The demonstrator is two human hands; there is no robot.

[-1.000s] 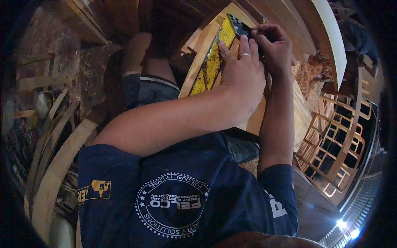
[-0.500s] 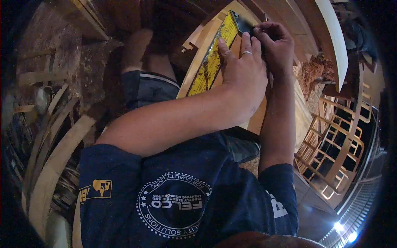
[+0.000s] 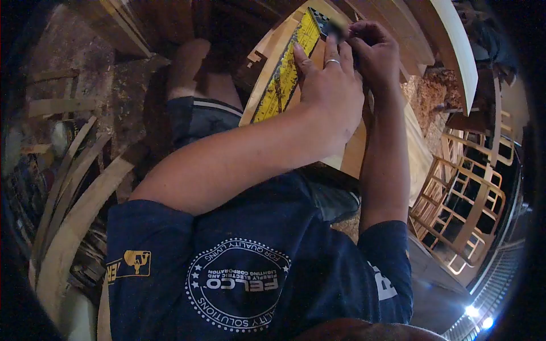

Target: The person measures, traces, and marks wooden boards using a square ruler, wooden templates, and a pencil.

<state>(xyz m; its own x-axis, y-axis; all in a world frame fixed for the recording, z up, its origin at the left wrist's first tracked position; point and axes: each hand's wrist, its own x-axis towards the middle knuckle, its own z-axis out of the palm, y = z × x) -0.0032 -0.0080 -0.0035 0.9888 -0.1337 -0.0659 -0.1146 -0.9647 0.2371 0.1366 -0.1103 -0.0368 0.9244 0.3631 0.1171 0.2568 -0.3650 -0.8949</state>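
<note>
Yellow rule [image 3: 288, 71]: slants across pale board [image 3: 278, 52], bare edge strip leftward.
Left hand [image 3: 331, 91]: fingers apart, touching rule.
Right hand [image 3: 375, 51]: right of rule, fingers bent; cannot tell grip.
Dark gap: left of rule, past board.

The dim floor [image 3: 128, 85] is brown and littered. Curved strips [image 3: 85, 213] of wood lie heaped along the left. To the right, shavings [image 3: 435, 94] are piled beside a large curved board [image 3: 458, 54], with open wooden frames [image 3: 460, 193] beyond. At the lower right, two bright white lights [image 3: 471, 311] shine by ribbed sheeting [image 3: 493, 284]; dark shadow fills the edges.
</note>
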